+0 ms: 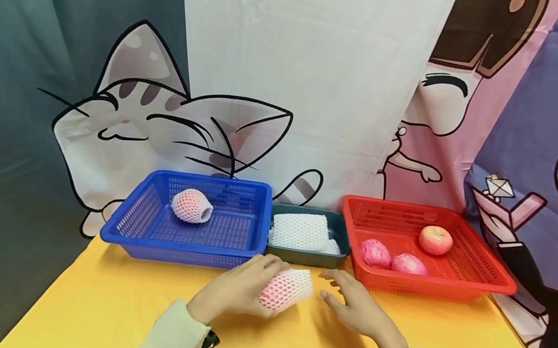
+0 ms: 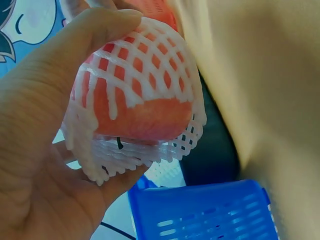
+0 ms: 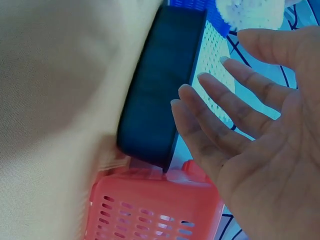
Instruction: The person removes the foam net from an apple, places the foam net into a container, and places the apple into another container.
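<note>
My left hand [image 1: 246, 284] grips an apple [image 2: 145, 117] partly covered by a white foam net [image 1: 301, 285], above the yellow table. In the left wrist view the apple's stem end shows through the net's open end, with the thumb over the top. To the right, my right hand [image 1: 359, 307] is apart from the apple, its fingers loosely extended and holding nothing. In the right wrist view the palm and spread fingers [image 3: 240, 107] show beside the dark green tray.
A blue basket [image 1: 215, 252] at the back left contains a netted apple [image 1: 190, 205]. The dark green tray [image 1: 306, 256] in the middle holds white foam nets [image 1: 300, 231]. At the right, a red basket [image 1: 430, 287] contains an apple [image 1: 435, 240] and two pink-red fruits [image 1: 375, 253].
</note>
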The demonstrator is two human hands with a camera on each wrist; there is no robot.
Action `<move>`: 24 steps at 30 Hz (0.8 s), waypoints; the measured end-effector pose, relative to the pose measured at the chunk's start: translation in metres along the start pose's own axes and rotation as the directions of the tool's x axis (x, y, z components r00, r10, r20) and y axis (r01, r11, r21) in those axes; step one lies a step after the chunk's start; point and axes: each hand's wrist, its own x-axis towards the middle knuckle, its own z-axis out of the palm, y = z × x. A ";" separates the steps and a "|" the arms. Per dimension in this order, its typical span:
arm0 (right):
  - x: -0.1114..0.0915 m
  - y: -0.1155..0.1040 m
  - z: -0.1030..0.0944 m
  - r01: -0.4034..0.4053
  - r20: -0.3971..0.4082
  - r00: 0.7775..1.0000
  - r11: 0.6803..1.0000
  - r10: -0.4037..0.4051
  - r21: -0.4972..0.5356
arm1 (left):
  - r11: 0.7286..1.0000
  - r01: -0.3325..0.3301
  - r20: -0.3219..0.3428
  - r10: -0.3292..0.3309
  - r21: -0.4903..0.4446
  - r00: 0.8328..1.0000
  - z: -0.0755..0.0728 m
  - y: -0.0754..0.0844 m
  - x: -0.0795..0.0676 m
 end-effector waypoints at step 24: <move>0.008 -0.002 0.007 -0.032 0.075 0.997 0.999 0.031 0.014 | 0.998 0.047 0.086 -0.044 -0.039 0.995 0.022 -0.003 -0.005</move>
